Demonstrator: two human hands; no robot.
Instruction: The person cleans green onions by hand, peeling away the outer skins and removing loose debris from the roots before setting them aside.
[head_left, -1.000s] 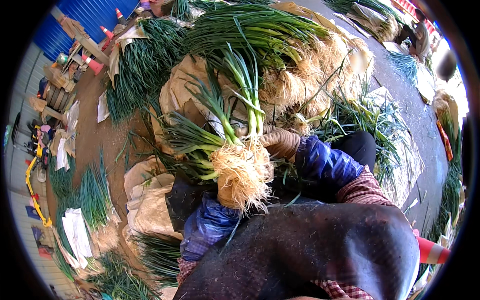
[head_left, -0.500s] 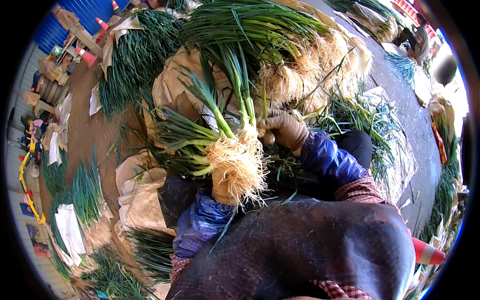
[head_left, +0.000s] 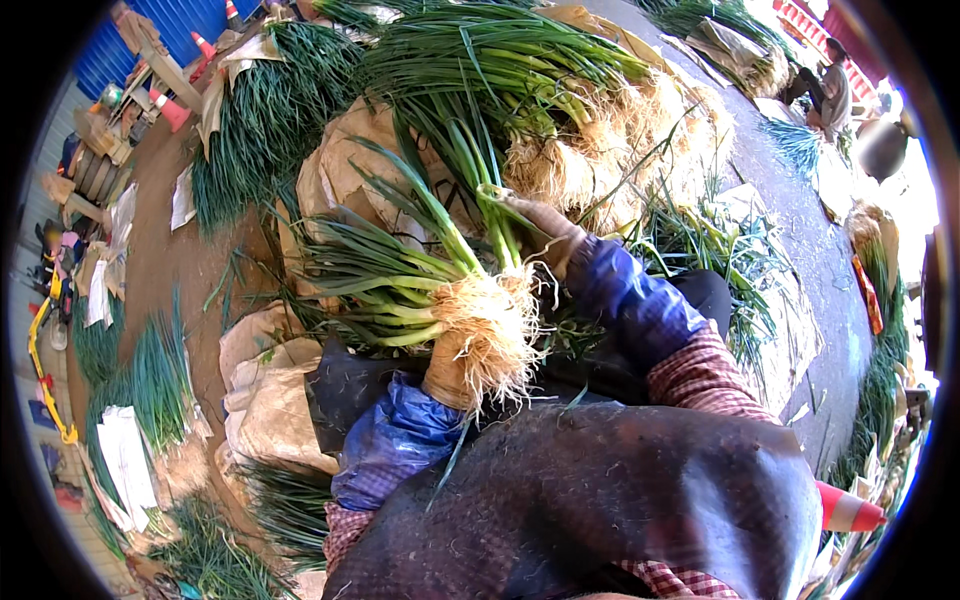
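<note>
A bunch of green onions [head_left: 430, 290] with pale, stringy roots lies over my gloved left hand [head_left: 447, 375], which supports it from below. The roots hide most of that hand's fingers. Just beyond the roots, my gloved right hand [head_left: 545, 225] is closed around upright green stalks of the same bunch, its fingertips near their leafy part. In front of me rests a large heap of green onions [head_left: 520, 60], leaves to the left and roots to the right.
Loose trimmed leaves [head_left: 700, 235] lie on sheeting at my right. Tan sacks [head_left: 280, 400] sit at my left, near more onion bundles [head_left: 160, 385]. A traffic cone [head_left: 850, 507] stands at the lower right. Another person [head_left: 832, 90] is at the far right.
My right hand has moved slightly left and up along the stalks, and its forearm has swung inward. My left hand still holds the bunch, with its roots shifted slightly right.
</note>
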